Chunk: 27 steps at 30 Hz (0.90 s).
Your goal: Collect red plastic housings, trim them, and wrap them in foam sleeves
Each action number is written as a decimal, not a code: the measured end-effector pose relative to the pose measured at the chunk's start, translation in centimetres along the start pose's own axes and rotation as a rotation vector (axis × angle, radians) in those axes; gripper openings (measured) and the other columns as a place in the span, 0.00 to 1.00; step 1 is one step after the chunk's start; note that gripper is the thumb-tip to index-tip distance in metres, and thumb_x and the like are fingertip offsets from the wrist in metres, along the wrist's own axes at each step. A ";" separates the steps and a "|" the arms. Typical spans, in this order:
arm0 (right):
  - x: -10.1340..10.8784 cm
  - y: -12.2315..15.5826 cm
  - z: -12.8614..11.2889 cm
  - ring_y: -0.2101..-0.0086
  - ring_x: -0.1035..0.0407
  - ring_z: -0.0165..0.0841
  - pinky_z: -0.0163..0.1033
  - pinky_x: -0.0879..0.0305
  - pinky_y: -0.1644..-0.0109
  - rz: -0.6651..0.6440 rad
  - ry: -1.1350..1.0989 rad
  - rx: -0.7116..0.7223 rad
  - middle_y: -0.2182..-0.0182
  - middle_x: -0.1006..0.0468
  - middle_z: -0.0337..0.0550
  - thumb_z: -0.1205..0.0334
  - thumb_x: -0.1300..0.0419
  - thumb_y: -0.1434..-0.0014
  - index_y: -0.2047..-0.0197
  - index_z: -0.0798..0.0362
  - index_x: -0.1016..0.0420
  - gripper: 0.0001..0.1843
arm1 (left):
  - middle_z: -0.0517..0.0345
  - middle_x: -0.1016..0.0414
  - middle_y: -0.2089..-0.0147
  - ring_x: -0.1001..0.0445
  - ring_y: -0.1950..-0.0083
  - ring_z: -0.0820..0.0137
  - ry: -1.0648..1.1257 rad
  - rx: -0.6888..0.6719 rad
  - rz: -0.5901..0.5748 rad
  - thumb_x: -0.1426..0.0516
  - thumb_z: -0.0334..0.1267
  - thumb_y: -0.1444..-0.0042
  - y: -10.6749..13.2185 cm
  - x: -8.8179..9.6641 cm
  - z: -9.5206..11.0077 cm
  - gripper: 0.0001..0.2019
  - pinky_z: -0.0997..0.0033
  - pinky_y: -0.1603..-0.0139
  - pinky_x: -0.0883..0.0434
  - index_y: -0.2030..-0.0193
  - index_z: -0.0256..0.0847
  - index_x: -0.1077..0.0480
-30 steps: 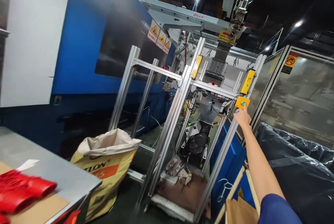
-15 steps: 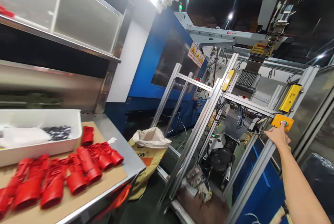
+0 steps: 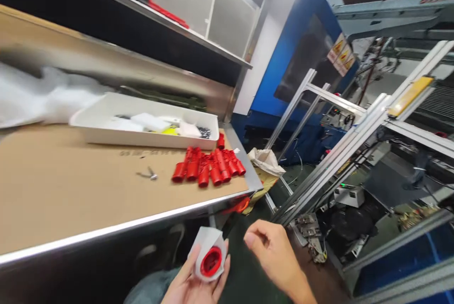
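Low at the front of the bench, my left hand (image 3: 196, 285) is wrapped round a red tubular plastic part (image 3: 211, 262). A white wrapper (image 3: 205, 240) surrounds the part, with its round open end facing me. To the right of it, my right hand (image 3: 271, 252) hovers apart with fingers curled in; nothing shows in it. Several red plastic parts (image 3: 204, 171) like it stand and lean in a cluster on the cardboard-covered bench (image 3: 88, 186). Left of the cluster lies a small metal tool (image 3: 149, 175), too blurred to name.
Behind the parts sits a white tray (image 3: 149, 138) with white pieces and small dark bits. An open sack (image 3: 267, 164) stands past the bench's right end. An aluminium frame (image 3: 329, 167) with a yellow sensor bar (image 3: 411, 96) rises at right, before a blue machine (image 3: 273, 82).
My right hand has left the button on the orange box and come back beside the bench. My left hand with the wrapped red part has come into view. The view has swung left.
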State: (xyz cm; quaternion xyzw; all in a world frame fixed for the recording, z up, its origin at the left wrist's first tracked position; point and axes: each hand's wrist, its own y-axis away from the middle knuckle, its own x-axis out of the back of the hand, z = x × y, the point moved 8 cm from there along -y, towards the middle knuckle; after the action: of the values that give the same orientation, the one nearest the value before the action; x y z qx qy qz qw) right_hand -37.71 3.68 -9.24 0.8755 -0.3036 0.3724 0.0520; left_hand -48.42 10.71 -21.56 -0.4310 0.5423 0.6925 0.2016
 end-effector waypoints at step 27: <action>-3.8 -1.5 7.0 0.73 0.30 0.35 0.37 0.32 0.68 -0.160 -0.170 -0.119 0.75 0.26 0.40 0.32 0.44 0.44 0.66 0.48 0.23 0.26 | 0.43 0.22 0.52 0.23 0.51 0.61 0.113 -0.405 -0.033 0.41 0.20 0.42 3.6 3.1 5.7 0.23 0.67 0.52 0.25 0.40 0.30 0.36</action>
State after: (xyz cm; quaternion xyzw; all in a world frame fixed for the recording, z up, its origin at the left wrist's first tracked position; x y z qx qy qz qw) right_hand -34.57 4.56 -16.64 0.9207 -0.2575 0.2729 0.1074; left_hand -54.95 14.17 -21.80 -0.5097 0.3954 0.7586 0.0917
